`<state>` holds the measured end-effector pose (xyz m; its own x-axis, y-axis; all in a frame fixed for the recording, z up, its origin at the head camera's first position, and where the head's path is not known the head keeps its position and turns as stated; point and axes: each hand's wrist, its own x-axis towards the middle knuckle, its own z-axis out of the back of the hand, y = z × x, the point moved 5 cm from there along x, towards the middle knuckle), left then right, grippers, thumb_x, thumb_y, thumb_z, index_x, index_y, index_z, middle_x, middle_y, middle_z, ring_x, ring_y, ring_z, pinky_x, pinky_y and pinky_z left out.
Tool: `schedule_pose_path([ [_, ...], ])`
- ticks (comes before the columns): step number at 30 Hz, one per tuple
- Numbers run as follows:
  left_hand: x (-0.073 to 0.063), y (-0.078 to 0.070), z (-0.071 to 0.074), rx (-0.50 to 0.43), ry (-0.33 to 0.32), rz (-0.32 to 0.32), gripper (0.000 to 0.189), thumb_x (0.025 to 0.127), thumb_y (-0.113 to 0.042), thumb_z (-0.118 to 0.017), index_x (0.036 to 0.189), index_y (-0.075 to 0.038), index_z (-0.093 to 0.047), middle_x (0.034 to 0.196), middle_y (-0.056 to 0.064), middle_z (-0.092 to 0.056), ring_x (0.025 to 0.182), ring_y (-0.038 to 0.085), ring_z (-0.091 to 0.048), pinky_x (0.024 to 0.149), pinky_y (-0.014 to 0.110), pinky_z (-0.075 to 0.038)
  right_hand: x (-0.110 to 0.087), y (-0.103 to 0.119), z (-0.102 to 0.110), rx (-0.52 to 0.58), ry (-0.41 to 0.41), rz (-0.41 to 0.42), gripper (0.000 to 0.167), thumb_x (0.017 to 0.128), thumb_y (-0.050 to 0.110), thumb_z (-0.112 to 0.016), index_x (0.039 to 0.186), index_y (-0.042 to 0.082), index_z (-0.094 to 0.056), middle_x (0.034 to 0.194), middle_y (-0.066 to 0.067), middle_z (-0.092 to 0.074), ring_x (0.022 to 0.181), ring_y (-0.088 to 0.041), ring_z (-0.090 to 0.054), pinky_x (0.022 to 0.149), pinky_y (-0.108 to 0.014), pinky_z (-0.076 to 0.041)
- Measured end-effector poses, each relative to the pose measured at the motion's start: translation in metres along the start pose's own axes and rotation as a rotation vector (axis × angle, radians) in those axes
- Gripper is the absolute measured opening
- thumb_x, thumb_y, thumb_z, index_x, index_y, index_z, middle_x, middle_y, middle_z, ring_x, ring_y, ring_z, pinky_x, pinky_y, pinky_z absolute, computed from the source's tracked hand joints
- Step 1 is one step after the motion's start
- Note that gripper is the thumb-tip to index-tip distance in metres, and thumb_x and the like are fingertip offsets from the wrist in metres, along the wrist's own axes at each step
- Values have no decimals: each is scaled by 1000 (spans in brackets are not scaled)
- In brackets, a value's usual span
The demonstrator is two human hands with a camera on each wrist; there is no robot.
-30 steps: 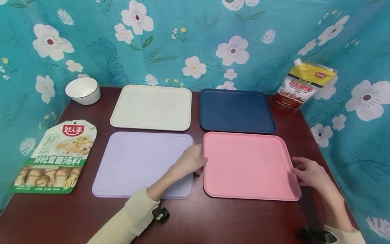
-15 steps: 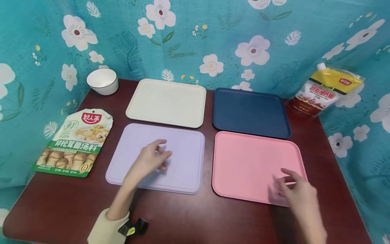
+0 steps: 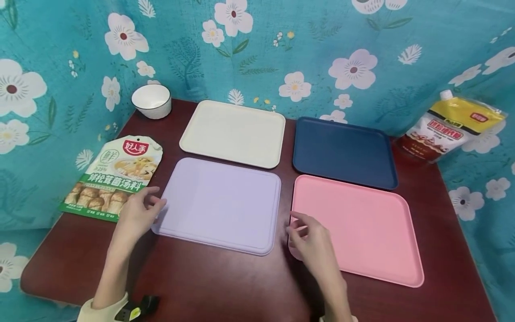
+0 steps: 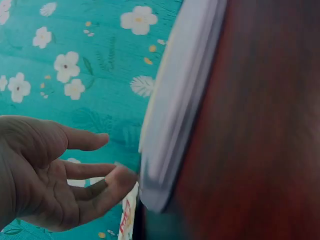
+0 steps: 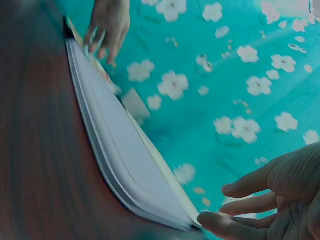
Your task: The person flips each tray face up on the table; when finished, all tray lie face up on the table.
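Note:
A lilac tray (image 3: 219,203) lies on the dark red table, with one hand on each side of it. My left hand (image 3: 138,212) is at its left edge, fingers loosely bent and holding nothing. In the left wrist view, that hand's fingertips reach close to the rim of the lilac tray (image 4: 182,105), thumb apart from the fingers. My right hand (image 3: 311,239) hovers over the left edge of a pink tray (image 3: 362,228), fingers pointing toward the lilac tray. The right wrist view shows the right hand (image 5: 272,200) with thumb and fingers apart and nothing between them.
Behind stand a cream tray (image 3: 233,134) and a navy tray (image 3: 344,152). A mushroom soup packet (image 3: 116,174) lies at left, partly behind the left hand. A white bowl (image 3: 152,102) sits back left, a spouted pouch (image 3: 448,127) back right. Floral cloth (image 3: 257,53) borders the table (image 3: 225,286).
Both hands have left the pink tray's sides and moved left, the left one across the lilac tray to its far left edge. The head view has shifted and turned.

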<state>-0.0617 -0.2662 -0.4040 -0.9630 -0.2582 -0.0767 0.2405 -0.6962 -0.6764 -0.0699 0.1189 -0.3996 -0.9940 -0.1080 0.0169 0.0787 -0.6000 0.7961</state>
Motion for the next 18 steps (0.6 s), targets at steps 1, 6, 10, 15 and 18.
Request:
schedule_pose_path([
  [1, 0, 3, 0, 28, -5, 3, 46, 92, -15, -65, 128, 10, -51, 96, 23, -62, 76, 28, -60, 58, 32, -51, 2, 3, -7, -16, 17, 12, 36, 84, -2, -70, 119, -4, -63, 87, -9, -64, 65, -15, -65, 53, -23, -53],
  [6, 1, 9, -4, 99, -3, 8, 48, 91, -15, -65, 127, 13, -50, 98, 26, -59, 79, 32, -59, 64, 42, -49, 8, 9, -31, -171, 33, 64, 34, 80, 0, -74, 112, -5, -65, 86, -10, -61, 67, -14, -59, 59, -27, -50],
  [10, 2, 11, -9, 116, 53, 23, 50, 92, -16, -63, 128, 15, -48, 101, 28, -58, 83, 35, -57, 69, 49, -48, 12, 10, -40, -266, 21, 84, 32, 80, 1, -75, 109, -7, -66, 88, -15, -61, 77, -23, -59, 66, -37, -52],
  [15, 3, 13, -12, 136, 116, 50, 52, 93, -17, -62, 128, 18, -47, 105, 32, -57, 91, 40, -55, 74, 53, -49, 16, 11, -49, -313, 30, 38, 38, 83, 5, -74, 116, -11, -63, 107, -26, -61, 99, -36, -62, 81, -47, -54],
  [18, 5, 12, -13, 148, 126, 49, 52, 93, -17, -61, 126, 20, -47, 107, 34, -56, 95, 43, -55, 77, 55, -48, 18, 10, -50, -327, 18, 12, 40, 84, 6, -73, 118, -11, -62, 113, -30, -59, 104, -41, -60, 84, -50, -52],
])
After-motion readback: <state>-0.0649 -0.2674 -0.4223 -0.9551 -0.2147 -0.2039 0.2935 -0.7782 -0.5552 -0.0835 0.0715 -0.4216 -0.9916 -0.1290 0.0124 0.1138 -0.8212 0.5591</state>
